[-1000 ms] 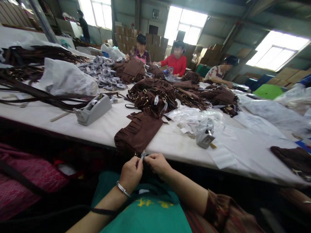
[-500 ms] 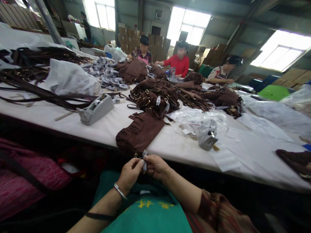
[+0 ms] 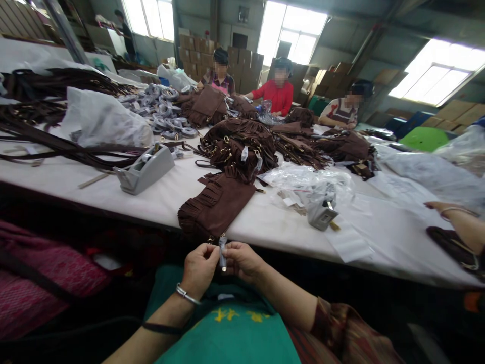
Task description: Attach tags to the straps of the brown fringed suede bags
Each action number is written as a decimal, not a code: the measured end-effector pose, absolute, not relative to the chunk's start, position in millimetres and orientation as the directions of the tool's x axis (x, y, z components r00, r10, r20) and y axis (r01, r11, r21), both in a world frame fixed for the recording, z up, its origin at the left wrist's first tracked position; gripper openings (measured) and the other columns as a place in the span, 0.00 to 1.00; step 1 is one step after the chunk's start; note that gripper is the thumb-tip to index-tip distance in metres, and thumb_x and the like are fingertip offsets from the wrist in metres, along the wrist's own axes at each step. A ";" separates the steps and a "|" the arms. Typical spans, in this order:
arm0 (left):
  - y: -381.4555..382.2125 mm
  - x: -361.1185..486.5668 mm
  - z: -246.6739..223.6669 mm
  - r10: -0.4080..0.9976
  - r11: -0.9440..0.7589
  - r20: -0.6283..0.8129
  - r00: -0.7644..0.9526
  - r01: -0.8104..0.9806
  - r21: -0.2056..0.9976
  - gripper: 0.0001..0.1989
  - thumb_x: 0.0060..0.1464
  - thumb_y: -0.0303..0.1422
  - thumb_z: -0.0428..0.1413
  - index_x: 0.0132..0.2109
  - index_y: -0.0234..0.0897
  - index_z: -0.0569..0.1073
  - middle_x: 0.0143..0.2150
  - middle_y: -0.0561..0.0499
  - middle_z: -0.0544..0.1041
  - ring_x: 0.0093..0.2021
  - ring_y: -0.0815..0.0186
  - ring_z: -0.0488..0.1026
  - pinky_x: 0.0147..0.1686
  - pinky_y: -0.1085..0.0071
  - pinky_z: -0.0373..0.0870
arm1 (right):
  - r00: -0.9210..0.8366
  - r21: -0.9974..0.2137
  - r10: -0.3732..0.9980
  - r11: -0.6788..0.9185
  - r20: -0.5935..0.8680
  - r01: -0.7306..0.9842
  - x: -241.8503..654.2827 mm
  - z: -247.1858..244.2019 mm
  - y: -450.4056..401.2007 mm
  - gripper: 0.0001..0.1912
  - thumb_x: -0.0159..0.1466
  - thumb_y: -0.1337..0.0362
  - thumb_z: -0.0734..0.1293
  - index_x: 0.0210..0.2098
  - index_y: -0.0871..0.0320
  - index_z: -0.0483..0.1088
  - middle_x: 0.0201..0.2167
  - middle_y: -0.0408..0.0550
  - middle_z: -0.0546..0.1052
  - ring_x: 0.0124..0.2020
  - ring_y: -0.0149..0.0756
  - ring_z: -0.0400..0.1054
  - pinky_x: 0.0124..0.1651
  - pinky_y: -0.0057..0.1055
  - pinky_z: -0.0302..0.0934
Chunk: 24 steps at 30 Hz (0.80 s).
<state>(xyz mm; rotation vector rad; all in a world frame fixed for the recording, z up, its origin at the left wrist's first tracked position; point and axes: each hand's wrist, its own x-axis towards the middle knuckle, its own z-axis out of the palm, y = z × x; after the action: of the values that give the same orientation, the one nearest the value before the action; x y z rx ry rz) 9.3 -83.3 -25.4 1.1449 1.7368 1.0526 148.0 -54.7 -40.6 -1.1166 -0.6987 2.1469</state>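
Two hands [image 3: 223, 252] at a fringed brown bag [image 3: 216, 205]
Both pinch the wrapped strip [image 3: 223, 253] hanging off its corner, beside the surface [image 3: 273, 227].

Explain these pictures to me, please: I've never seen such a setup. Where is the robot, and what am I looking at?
There is no robot here. All the pictures come from one camera worn on a person's head, looking forward and down at two bare hands.

The left hand and right hand pinch a small wrapped piece with a metal end, at the near corner of a brown fringed bag lying at the edge of the white-covered table.

Beyond it is a pile of brown bags. To the left are a grey tape dispenser and long dark straps; to the right, clear plastic wrapping. Other people are across the table.
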 end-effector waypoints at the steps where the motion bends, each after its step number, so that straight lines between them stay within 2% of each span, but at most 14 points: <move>1: -83.2 9.2 -24.7 0.949 0.238 -0.148 -0.278 0.322 0.917 0.12 0.46 0.41 0.57 0.27 0.36 0.75 0.22 0.52 0.75 0.25 0.67 0.70 0.25 0.73 0.66 | -0.438 -0.695 0.727 -0.667 -0.529 -0.269 147.4 -39.5 -54.6 0.21 0.44 0.58 0.77 0.30 0.61 0.66 0.20 0.42 0.72 0.19 0.29 0.66 0.25 0.31 0.66; 5: -83.1 8.8 -27.4 0.957 0.211 -0.107 -0.270 0.389 0.897 0.11 0.47 0.40 0.56 0.25 0.37 0.75 0.22 0.53 0.75 0.24 0.66 0.71 0.26 0.73 0.66 | -0.330 -0.788 0.786 -0.593 -0.523 -0.164 143.6 -36.8 -54.3 0.16 0.44 0.61 0.74 0.25 0.61 0.66 0.17 0.40 0.69 0.17 0.28 0.62 0.24 0.31 0.65; 10: -84.1 11.1 -31.7 0.958 0.190 -0.060 -0.281 0.464 0.865 0.10 0.48 0.37 0.55 0.25 0.38 0.75 0.22 0.53 0.75 0.24 0.66 0.71 0.26 0.73 0.65 | -0.163 -0.900 0.887 -0.414 -0.432 0.134 136.1 -40.0 -56.7 0.05 0.50 0.67 0.67 0.25 0.61 0.66 0.16 0.40 0.68 0.18 0.29 0.62 0.22 0.27 0.58; 14: -83.9 12.1 -31.0 0.977 0.062 0.072 -0.200 0.589 0.806 0.11 0.52 0.35 0.53 0.27 0.37 0.75 0.25 0.51 0.76 0.28 0.65 0.72 0.31 0.71 0.67 | -0.055 -0.894 0.987 -0.115 -0.154 0.433 132.2 -44.1 -61.4 0.03 0.52 0.69 0.66 0.24 0.59 0.65 0.19 0.40 0.68 0.22 0.28 0.60 0.25 0.26 0.54; 16: -84.2 11.1 -29.0 0.983 -0.038 0.147 -0.110 0.663 0.748 0.13 0.56 0.35 0.50 0.28 0.37 0.75 0.28 0.49 0.77 0.31 0.64 0.73 0.34 0.70 0.67 | -0.074 -0.850 0.997 0.029 -0.012 0.526 132.5 -44.0 -63.9 0.04 0.54 0.69 0.65 0.24 0.59 0.65 0.21 0.41 0.68 0.24 0.28 0.60 0.28 0.26 0.53; 18: -85.0 9.9 -25.0 0.984 -0.112 0.177 -0.011 0.737 0.667 0.16 0.59 0.34 0.46 0.29 0.37 0.74 0.30 0.48 0.76 0.33 0.64 0.73 0.37 0.69 0.67 | -0.104 -0.813 0.993 0.112 0.064 0.572 133.8 -42.8 -66.0 0.04 0.56 0.69 0.63 0.25 0.59 0.65 0.23 0.42 0.68 0.25 0.29 0.60 0.29 0.27 0.54; 20: -86.1 9.9 -18.8 0.989 -0.135 0.130 0.074 0.814 0.565 0.17 0.61 0.32 0.43 0.31 0.37 0.74 0.32 0.47 0.76 0.35 0.63 0.73 0.38 0.68 0.67 | -0.128 -0.782 0.985 0.171 0.117 0.599 135.4 -41.7 -67.9 0.04 0.58 0.70 0.62 0.26 0.59 0.66 0.25 0.44 0.70 0.27 0.31 0.61 0.32 0.28 0.55; 24: -87.1 17.8 -2.6 0.982 -0.127 -0.088 0.166 0.933 0.338 0.12 0.57 0.25 0.45 0.38 0.34 0.73 0.35 0.44 0.76 0.37 0.61 0.75 0.37 0.67 0.68 | -0.194 -0.782 0.965 0.259 0.178 0.568 137.2 -41.1 -72.1 0.05 0.60 0.70 0.61 0.30 0.60 0.69 0.29 0.48 0.72 0.32 0.34 0.64 0.37 0.30 0.59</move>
<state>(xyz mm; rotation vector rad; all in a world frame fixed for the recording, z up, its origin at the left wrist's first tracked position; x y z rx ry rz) 17.8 -87.1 -2.6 2.1339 1.8326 0.2221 137.2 -72.1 -41.1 -1.3915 -1.8622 0.7560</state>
